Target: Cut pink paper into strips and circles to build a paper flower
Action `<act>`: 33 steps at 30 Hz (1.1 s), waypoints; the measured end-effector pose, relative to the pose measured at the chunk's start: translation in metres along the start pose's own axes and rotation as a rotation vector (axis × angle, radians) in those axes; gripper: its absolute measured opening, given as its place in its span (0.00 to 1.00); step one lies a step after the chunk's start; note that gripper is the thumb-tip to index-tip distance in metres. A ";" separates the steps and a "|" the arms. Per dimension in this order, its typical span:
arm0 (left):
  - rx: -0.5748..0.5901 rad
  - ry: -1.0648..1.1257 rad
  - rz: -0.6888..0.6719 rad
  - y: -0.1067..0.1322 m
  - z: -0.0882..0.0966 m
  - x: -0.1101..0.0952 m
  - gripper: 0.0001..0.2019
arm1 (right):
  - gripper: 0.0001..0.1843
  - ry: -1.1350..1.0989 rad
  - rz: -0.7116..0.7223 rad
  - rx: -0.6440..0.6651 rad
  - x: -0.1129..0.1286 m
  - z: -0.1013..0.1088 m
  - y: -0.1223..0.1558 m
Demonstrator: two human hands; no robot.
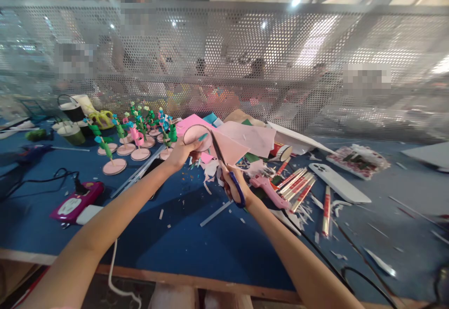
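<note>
My left hand (185, 152) pinches a round pale pink disc (195, 136), which is part of a larger pink sheet (231, 146) held above the blue table (196, 243). My right hand (234, 186) grips blue-handled scissors (226, 168), whose blades reach up into the sheet right beside the disc. Small paper scraps (210, 171) lie on the table under both hands.
Several small paper flowers on pink round bases (130, 138) stand at the left. A pink glue gun (270, 192), glue sticks (298, 183), a white phone (339, 182), a pink device with cable (75, 202) and cups (72, 133) lie around. A perforated metal screen (245, 66) runs behind the table.
</note>
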State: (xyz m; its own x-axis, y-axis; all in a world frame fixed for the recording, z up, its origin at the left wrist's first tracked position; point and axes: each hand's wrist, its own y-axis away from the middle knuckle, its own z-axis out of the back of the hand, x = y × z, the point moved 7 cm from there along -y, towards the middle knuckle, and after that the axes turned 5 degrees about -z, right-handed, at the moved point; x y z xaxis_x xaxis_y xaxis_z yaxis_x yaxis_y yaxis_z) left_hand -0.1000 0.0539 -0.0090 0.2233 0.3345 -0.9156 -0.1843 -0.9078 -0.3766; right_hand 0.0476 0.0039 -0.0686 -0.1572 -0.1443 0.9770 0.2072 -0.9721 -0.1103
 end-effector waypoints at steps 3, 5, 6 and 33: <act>0.009 -0.009 0.022 0.000 0.001 0.001 0.20 | 0.35 -0.024 -0.050 0.009 -0.002 -0.003 0.001; -0.001 -0.002 0.031 -0.001 0.003 0.001 0.20 | 0.34 -0.033 -0.055 0.013 -0.003 -0.003 0.001; -0.010 0.004 0.032 -0.001 0.004 0.002 0.20 | 0.34 -0.037 -0.051 0.013 -0.004 -0.003 0.001; 0.053 -0.168 -0.098 0.000 -0.001 -0.005 0.22 | 0.36 -0.046 -0.078 0.007 0.002 -0.005 0.002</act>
State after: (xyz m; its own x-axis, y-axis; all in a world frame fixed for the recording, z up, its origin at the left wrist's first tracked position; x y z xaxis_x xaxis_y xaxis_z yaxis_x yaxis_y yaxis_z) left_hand -0.1004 0.0516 -0.0040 0.0805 0.4622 -0.8831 -0.2204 -0.8558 -0.4680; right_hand 0.0426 0.0008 -0.0673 -0.1283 -0.0596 0.9899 0.2030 -0.9786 -0.0326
